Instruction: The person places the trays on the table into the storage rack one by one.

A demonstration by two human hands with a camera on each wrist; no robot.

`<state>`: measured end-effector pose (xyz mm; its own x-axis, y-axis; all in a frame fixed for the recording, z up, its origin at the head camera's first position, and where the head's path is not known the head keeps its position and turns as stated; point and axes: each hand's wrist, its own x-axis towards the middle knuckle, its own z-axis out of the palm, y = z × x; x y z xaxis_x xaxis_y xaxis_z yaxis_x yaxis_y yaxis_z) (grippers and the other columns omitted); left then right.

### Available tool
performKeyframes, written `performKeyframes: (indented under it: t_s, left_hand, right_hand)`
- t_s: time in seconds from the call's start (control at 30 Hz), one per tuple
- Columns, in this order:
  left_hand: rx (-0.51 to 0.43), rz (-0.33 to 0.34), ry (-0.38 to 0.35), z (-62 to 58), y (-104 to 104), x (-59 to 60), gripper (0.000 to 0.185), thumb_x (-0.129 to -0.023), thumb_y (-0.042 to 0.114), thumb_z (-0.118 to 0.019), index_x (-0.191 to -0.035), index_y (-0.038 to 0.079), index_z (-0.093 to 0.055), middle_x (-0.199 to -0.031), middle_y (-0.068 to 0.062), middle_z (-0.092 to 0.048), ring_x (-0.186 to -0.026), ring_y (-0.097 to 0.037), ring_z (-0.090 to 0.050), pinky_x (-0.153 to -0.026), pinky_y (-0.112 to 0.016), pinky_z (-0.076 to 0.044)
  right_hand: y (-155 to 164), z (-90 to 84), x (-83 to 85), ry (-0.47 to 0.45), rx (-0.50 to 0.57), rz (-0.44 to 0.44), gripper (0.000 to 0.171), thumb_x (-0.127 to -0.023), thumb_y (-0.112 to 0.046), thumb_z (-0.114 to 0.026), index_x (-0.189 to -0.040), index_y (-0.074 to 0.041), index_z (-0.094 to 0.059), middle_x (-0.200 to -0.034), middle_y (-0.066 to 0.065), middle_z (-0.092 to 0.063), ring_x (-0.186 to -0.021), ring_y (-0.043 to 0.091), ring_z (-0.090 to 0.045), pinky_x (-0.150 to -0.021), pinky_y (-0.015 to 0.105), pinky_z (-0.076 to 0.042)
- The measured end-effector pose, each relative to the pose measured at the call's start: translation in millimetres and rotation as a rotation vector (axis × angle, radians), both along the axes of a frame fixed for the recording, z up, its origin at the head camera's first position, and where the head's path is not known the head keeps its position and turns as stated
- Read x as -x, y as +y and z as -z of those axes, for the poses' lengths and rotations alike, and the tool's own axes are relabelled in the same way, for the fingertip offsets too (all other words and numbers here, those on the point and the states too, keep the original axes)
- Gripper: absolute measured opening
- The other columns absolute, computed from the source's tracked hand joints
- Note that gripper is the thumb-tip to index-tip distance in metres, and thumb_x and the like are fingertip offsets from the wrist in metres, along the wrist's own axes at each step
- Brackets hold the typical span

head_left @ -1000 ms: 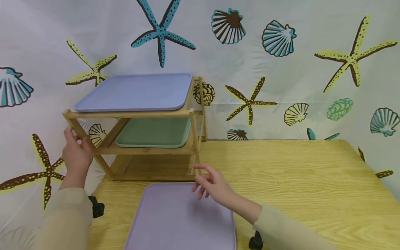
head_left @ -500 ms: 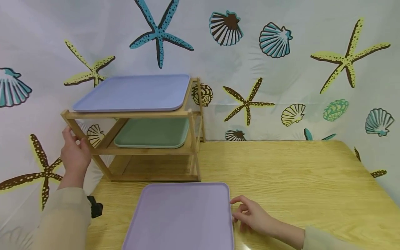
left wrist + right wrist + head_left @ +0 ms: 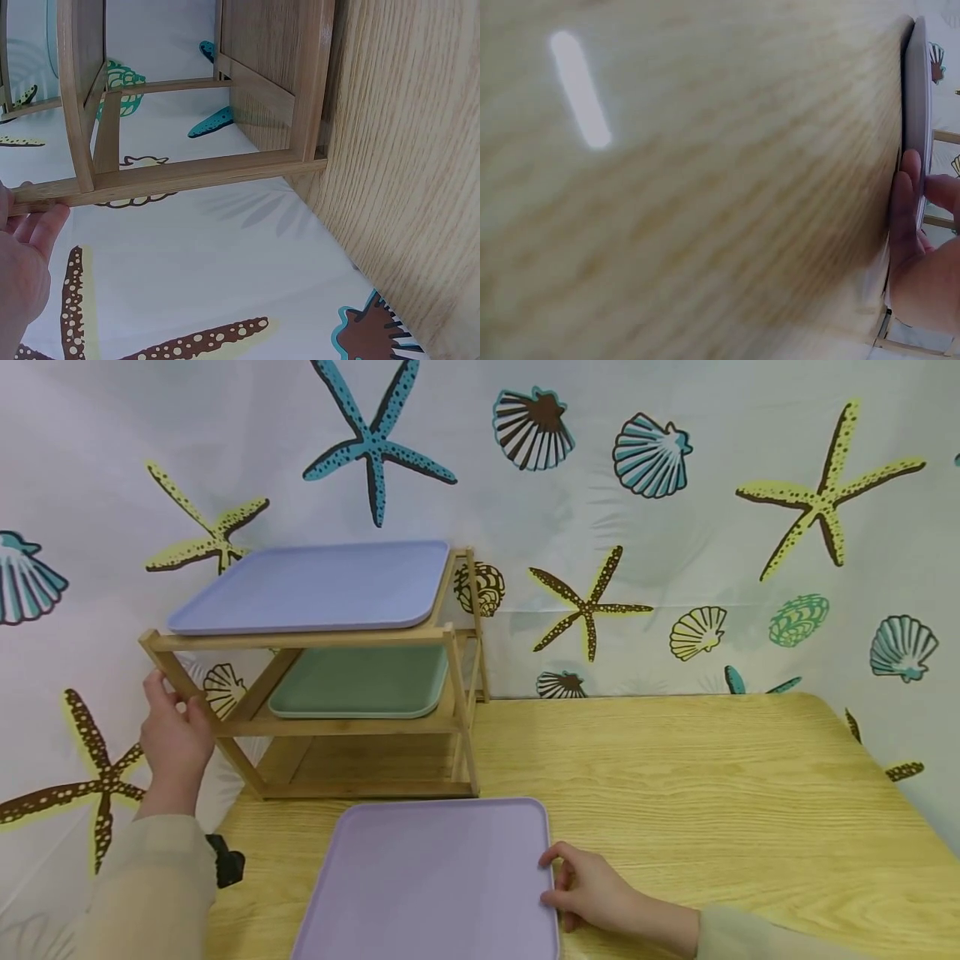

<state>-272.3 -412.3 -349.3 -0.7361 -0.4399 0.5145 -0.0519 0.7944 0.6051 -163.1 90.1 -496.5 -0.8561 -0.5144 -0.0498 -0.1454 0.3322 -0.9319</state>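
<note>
My left hand [image 3: 176,731] grips the slanted front-left post of a three-level wooden rack [image 3: 352,789]; in the left wrist view its fingers [image 3: 46,229] bend round the post. At the right edge of a lilac tray [image 3: 435,877], lying on the table before the rack, my right hand [image 3: 592,889] pinches the rim. Fingers under that rim and the thumb above it show in the right wrist view. A blue tray [image 3: 315,585] lies on the rack's top level, and a green tray [image 3: 360,681] on the middle one. The lilac tray's near edge is cut off.
The wood-grain table [image 3: 675,793] stretches to the right of the rack and lilac tray. Behind and at both sides hangs a white cloth [image 3: 585,510] printed with starfish and shells. The rack stands close to the cloth on the left.
My right hand has moved from above the lilac tray out to its right side, then in to its right rim, which it now pinches. The left hand stays on the post.
</note>
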Motion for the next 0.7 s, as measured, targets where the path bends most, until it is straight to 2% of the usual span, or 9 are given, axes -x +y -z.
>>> performKeyframes:
  t_s: [0.2,0.4,0.63,0.7]
  left_hand:
    - [-0.010,-0.007,-0.012,1.5,-1.4,1.0,0.046,-0.102,0.016,-0.034,-0.145,0.015,-0.020,-0.128,-0.030,-0.055,-0.103,-0.055,-0.055,-0.086,-0.062,-0.035]
    - [-0.016,-0.005,-0.018,1.0,-1.2,-1.4,0.047,-0.101,0.015,-0.034,-0.146,0.015,-0.020,-0.127,-0.031,-0.054,-0.103,-0.056,-0.054,-0.085,-0.063,-0.035]
    - [-0.018,-0.007,-0.044,2.0,-2.8,1.9,0.047,-0.102,0.015,-0.033,-0.146,0.013,-0.018,-0.128,-0.033,-0.053,-0.103,-0.057,-0.053,-0.085,-0.063,-0.035]
    - [-0.008,-0.009,-0.034,1.7,-3.3,2.9,0.046,-0.102,0.016,-0.034,-0.146,0.014,-0.019,-0.128,-0.032,-0.053,-0.101,-0.057,-0.053,-0.084,-0.063,-0.035]
  right_hand:
    - [-3.5,2.7,0.5,0.038,-0.008,0.029,0.032,-0.081,0.006,-0.069,-0.110,0.000,-0.056,-0.068,0.001,-0.054,-0.048,0.011,-0.060,-0.046,0.025,-0.050]
    - [-3.6,1.5,-1.0,0.033,-0.007,0.053,0.032,-0.081,0.008,-0.065,-0.111,-0.001,-0.055,-0.066,0.001,-0.054,-0.048,0.012,-0.058,-0.046,0.027,-0.050]
    - [0.1,0.1,-2.8,-0.168,0.153,0.045,0.037,-0.090,0.007,-0.049,-0.127,-0.001,-0.045,-0.076,0.006,-0.062,-0.055,0.018,-0.063,-0.047,0.032,-0.052]
    - [0.8,0.2,-3.5,-0.214,0.199,0.025,0.041,-0.092,0.006,-0.050,-0.132,0.000,-0.040,-0.083,0.009,-0.063,-0.061,0.021,-0.065,-0.050,0.034,-0.053]
